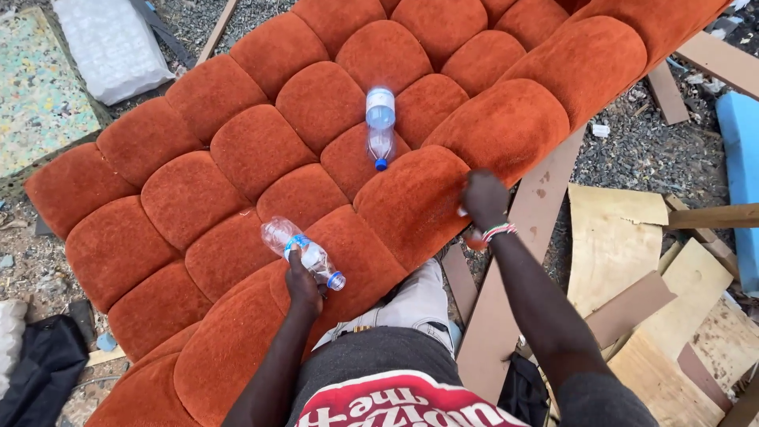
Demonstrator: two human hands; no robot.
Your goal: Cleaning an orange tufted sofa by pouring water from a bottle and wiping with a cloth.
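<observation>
At the lower middle of the frame the left hand (303, 283) rests on the tufted orange cushion (237, 158), fingers curled against a clear plastic bottle (303, 252) lying on its side, blue cap toward the lower right. To the right, the right hand (483, 199) is closed on the cushion's near edge, something small and pale in its grip that I cannot make out. Beyond that edge, plywood offcuts (617, 237) and wooden strips crowd the gravel, leaving little free ground. Further up, a second bottle (380, 126) lies in a seam, cap pointing down. At upper left sit a foam sheet (35, 87) and a white padded bundle (111, 43).
</observation>
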